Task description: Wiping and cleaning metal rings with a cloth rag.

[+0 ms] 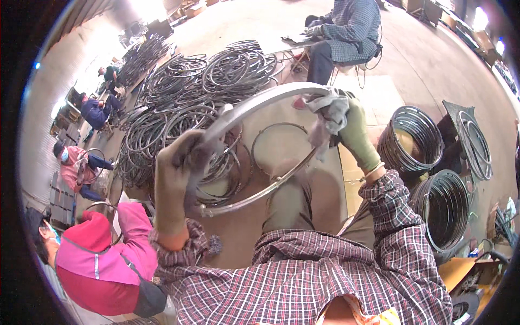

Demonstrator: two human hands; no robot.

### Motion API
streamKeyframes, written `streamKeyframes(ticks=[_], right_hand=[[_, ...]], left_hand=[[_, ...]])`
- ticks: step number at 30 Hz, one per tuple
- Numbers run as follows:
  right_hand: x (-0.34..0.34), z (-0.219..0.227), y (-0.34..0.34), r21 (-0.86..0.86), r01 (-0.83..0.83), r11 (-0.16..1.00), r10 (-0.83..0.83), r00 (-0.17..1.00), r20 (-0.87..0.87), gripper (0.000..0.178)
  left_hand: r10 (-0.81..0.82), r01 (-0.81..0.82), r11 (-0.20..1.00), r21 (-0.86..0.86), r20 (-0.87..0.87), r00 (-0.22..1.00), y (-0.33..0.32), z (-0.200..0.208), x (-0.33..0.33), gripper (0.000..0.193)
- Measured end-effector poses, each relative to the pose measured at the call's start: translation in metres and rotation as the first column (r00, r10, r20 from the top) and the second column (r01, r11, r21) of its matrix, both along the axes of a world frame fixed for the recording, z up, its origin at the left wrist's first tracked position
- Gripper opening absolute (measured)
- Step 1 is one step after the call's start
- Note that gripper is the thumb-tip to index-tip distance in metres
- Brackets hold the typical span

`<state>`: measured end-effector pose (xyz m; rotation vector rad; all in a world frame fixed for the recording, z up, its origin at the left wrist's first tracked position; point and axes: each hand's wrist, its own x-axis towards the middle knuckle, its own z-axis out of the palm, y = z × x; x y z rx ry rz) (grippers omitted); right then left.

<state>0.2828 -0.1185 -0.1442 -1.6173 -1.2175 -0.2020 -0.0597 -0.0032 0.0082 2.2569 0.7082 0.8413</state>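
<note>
I see the silvery round metal wheel rim [260, 146] raised tilted over my lap, so its face is reachable; my gloved left hand [179, 173] clamps its near edge; my right hand [346, 127] pinches a grey rag [327, 116] against the far edge; dark stacked rims [189, 103] cover the floor beyond.

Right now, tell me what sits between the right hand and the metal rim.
A crumpled grey cloth lies between the right hand and the metal rim. The left hand grips the rim directly, glove on metal.
</note>
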Motion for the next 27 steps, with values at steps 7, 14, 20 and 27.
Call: streamKeyframes(ticks=[7, 14, 20, 27], right_hand=[[-0.1, 0.114, 0.009, 0.198, 0.004, 0.98, -0.126, 0.779, 0.614, 0.054], [0.001, -0.011, 0.009, 0.041, 0.092, 0.995, -0.086, 0.986, -0.14, 0.029], [-0.022, 0.041, 0.023, 0.15, 0.092, 0.984, -0.076, 0.991, -0.109, 0.036], [-0.054, 0.11, 0.048, 0.216, 0.245, 0.945, -0.326, 0.751, 0.574, 0.032]], left_hand=[[-0.191, 0.153, 0.907, 0.392, 0.06, 0.98, -0.017, -0.004, 0.049, 0.016], [-0.035, 0.02, 0.987, 0.161, 0.093, 0.995, 0.048, -0.007, 0.056, 0.017], [-0.064, 0.072, 0.951, 0.302, -0.036, 0.997, 0.057, -0.002, 0.071, 0.022], [-0.183, 0.178, 0.824, 0.538, -0.044, 0.982, 0.033, 0.003, 0.125, 0.021]])
